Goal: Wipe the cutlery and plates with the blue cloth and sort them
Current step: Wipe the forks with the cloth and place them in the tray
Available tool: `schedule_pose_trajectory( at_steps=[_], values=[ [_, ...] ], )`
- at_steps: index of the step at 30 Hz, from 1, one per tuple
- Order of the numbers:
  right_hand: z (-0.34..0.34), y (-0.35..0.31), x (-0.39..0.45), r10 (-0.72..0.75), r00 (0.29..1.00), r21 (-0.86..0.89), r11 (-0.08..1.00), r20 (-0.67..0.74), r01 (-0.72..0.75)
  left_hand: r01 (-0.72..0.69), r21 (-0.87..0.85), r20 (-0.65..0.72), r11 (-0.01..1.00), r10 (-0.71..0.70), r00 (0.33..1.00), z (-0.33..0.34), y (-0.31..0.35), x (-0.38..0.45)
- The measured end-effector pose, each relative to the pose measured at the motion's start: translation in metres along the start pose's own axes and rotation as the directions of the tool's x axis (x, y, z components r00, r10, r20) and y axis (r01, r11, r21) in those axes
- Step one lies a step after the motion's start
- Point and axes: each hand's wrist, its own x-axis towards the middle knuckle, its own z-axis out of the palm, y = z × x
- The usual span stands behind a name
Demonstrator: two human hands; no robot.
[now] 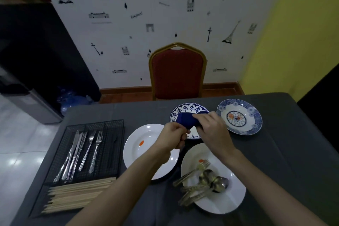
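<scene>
Low in the frame, your spoons and forks (200,183) lie on a white plate (231,200). At centre, your left hand (174,135) grips something hidden; your right hand (211,124) clutches the blue cloth (185,120). Beyond sits a patterned plate (189,109).

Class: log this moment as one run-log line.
left hand: grips cutlery piece | right hand: wipes with dark blue cloth | black mesh tray: part-filled

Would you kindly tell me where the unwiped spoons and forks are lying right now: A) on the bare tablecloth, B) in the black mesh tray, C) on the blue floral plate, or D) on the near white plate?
D: the spoons and forks lie heaped on the near white plate, handles overhanging its left rim.
</scene>
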Motion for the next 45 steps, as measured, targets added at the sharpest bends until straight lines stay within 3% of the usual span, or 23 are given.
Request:
schedule_pose_trajectory(
  at_steps=[5,14,21,27,30,33,36,39,42,45],
  values=[
    [-0.006,0.008,0.000,-0.010,0.999,-0.048,0.999,-0.030,0.009,-0.009,-0.108,0.007,0.994,0.010,1.000,-0.002,0.003,0.005],
    [-0.011,0.005,-0.011,-0.171,0.979,-0.147,0.977,-0.115,0.154,-0.018,-0.320,0.059,0.947,0.039,0.997,-0.013,0.003,-0.008],
    [-0.015,0.034,-0.008,-0.300,0.952,-0.238,0.922,0.060,0.306,-0.037,-0.243,0.054,0.969,0.052,0.997,-0.020,-0.003,-0.017],
    [-0.014,0.036,0.006,-0.267,0.958,-0.328,0.900,0.108,0.288,-0.060,-0.211,0.022,0.976,0.066,0.998,-0.027,-0.004,-0.020],
    [-0.013,0.044,0.015,-0.182,0.975,-0.307,0.928,0.124,0.212,-0.097,-0.100,-0.014,0.990,0.096,0.995,-0.036,-0.002,-0.022],
    [-0.011,0.050,0.012,0.045,0.997,-0.170,0.985,0.061,-0.034,-0.147,0.008,-0.058,0.989,0.147,0.987,-0.045,0.000,-0.021],
    [-0.010,0.051,0.012,0.310,0.950,0.062,0.948,0.030,-0.312,-0.111,0.064,-0.123,0.992,0.118,0.985,-0.048,-0.002,-0.017],
    [-0.011,0.047,0.017,0.476,0.879,0.234,0.857,-0.019,-0.459,-0.016,0.175,-0.195,0.985,0.050,0.980,-0.048,-0.012,-0.011],
    [-0.014,0.033,0.024,0.576,0.814,0.372,0.775,-0.080,-0.512,0.047,0.255,-0.174,0.966,-0.003,0.985,-0.043,-0.018,-0.007],
    [-0.013,0.010,0.028,0.487,0.864,0.407,0.821,-0.130,-0.401,0.021,0.295,-0.116,0.955,0.013,0.993,-0.031,-0.011,-0.008]
  ],
)
